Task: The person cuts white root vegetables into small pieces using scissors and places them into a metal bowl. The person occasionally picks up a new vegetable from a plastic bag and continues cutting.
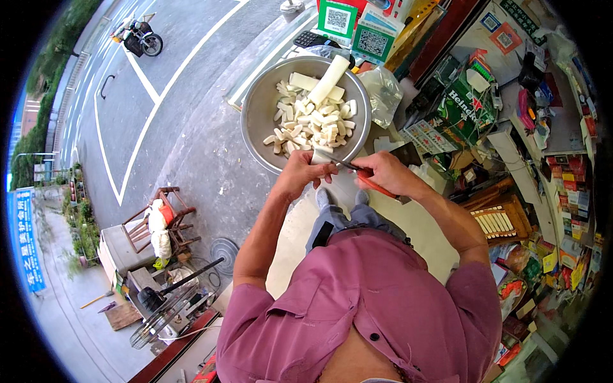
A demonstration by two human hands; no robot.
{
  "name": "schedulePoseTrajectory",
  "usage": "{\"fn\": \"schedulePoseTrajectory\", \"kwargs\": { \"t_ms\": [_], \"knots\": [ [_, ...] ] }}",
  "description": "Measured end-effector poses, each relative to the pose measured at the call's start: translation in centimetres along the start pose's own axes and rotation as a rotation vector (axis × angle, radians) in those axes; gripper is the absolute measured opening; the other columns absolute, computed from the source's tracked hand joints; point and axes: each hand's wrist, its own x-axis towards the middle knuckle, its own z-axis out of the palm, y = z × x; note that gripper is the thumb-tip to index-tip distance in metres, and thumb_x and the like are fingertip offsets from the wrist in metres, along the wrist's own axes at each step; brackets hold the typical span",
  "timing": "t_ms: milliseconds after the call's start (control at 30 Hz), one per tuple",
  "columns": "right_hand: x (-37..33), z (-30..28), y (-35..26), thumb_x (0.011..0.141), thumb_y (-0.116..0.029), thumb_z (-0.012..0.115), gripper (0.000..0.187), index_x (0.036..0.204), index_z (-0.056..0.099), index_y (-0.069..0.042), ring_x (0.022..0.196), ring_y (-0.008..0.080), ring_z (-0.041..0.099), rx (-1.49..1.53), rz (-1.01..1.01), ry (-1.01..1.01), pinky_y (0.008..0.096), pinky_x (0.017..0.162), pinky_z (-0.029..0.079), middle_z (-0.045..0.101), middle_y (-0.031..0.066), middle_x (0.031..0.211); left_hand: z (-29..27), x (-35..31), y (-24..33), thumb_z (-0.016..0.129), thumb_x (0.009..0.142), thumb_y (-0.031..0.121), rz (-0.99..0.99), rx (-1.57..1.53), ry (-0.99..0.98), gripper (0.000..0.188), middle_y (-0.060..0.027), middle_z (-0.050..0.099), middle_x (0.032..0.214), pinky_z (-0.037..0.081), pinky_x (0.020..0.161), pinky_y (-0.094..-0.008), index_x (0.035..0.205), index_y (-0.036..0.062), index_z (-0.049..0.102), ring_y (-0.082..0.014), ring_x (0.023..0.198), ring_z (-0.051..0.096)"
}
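My left hand [297, 176] is closed round a short white piece of peeled vegetable or similar food [320, 157], at the near rim of a wide metal bowl [254, 139]. My right hand [391, 173] grips a pair of scissors [378, 184] with red-orange handles and dark blades. The blades point left and lie against the white piece. In the bowl is a heap of small cut white pieces [313, 125], with a long thick white stick [329, 80] leaning over them toward the far rim. I cannot tell exactly what food it is.
Beyond the bowl stand green payment-code signs [337, 20] and a black keypad [314, 39]. A clear plastic bag [382, 94] touches its right side. Boxes and a green carton [461, 105] crowd the right. A wooden stool [175, 217] and a fan [156, 313] stand left.
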Motion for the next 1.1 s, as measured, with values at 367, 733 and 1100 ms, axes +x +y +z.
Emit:
{"fn": "schedulePoseTrajectory", "kwargs": {
  "t_ms": [367,733,1100],
  "knots": [
    [-0.3,0.7,0.1,0.085,-0.019,0.078,0.039,0.122,0.071,-0.008,0.060,0.0269,0.058,-0.088,-0.080,0.132,0.0385,0.063,0.047,0.060,0.0131,0.069,0.3,0.3,0.7,0.077,0.093,0.007,0.024,0.035,-0.004,0.016,-0.0102,0.079,0.092,0.048,0.052,-0.0254,0.104,-0.0033,0.079,-0.0122,0.071,0.070],
    [-0.2,1.5,1.0,0.085,-0.020,0.078,0.043,0.126,0.071,-0.010,0.065,0.0297,0.063,-0.237,-0.209,0.303,0.0402,0.066,0.049,0.065,0.0135,0.074,-0.7,1.4,-1.0,0.078,0.091,0.005,0.014,0.013,0.001,0.015,-0.0065,0.076,0.083,0.048,0.056,-0.0252,0.104,-0.0019,0.080,-0.0096,0.068,0.066],
    [-0.8,1.9,2.0,0.085,-0.021,0.078,0.038,0.119,0.072,-0.007,0.065,0.0325,0.064,-0.318,-0.305,0.429,0.0413,0.065,0.049,0.064,0.0151,0.071,0.2,1.3,-0.3,0.076,0.089,0.002,0.000,0.013,-0.002,0.014,-0.0046,0.074,0.083,0.049,0.060,-0.0249,0.102,-0.0013,0.080,-0.0093,0.071,0.064]
  ]
}}
